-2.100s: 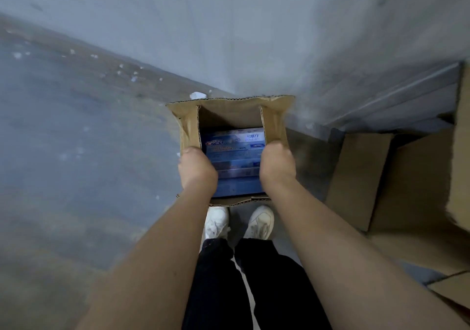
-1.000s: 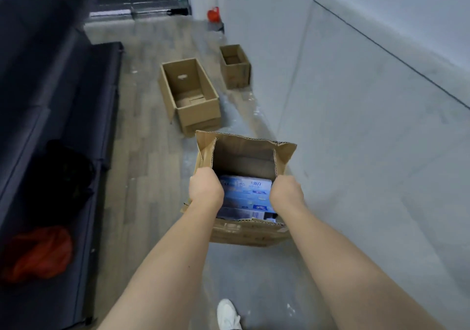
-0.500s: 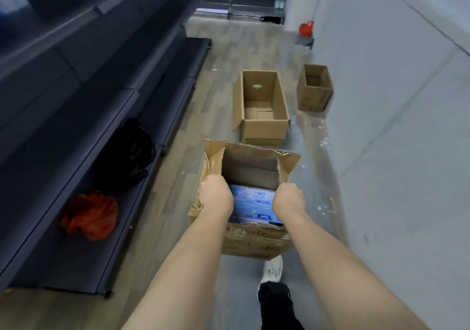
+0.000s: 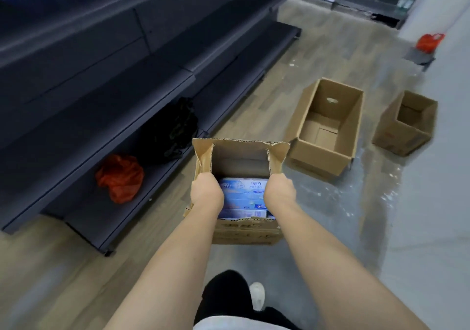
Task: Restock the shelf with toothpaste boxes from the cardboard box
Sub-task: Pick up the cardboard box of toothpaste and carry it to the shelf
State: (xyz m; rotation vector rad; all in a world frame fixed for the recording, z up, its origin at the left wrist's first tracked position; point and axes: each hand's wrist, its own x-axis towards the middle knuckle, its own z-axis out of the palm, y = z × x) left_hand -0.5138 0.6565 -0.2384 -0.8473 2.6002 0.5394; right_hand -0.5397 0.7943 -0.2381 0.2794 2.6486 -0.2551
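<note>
Two hands on this one: my left hand [image 4: 206, 192] has its grip curled over the left wall of the cardboard box [image 4: 244, 233], my right hand [image 4: 279, 192] does the same on the right wall, so the box hangs between them, clear of the floor [image 4: 318, 57]. My fingertips are down inside, so I can't tell exactly how they sit.

The toothpaste boxes [image 4: 243, 197] are stacked low in the carton, right between my two grips and a bit under them. Their long axis runs left to right, hand to hand, so either hand is about equally close to the top one. Blue and white printed faces point up at me.

The thing that matters next, I reckon, is the shelf [image 4: 106, 116]. It's off to my left, dark grey tiers running away down the aisle, so the carton needs to swing or get set down that way. My left hand is the nearer one to it. Bottom tier already has a red plastic bag [image 4: 119, 177] and some black bag [image 4: 173, 128] sitting on it, just left of the carton.

Off to the right on the floor there's a big open carton [image 4: 328, 131] and a smaller one [image 4: 407, 126] beside it, both looking empty, plus another red bag [image 4: 429, 41] way down by the wall [image 4: 432, 215]
</note>
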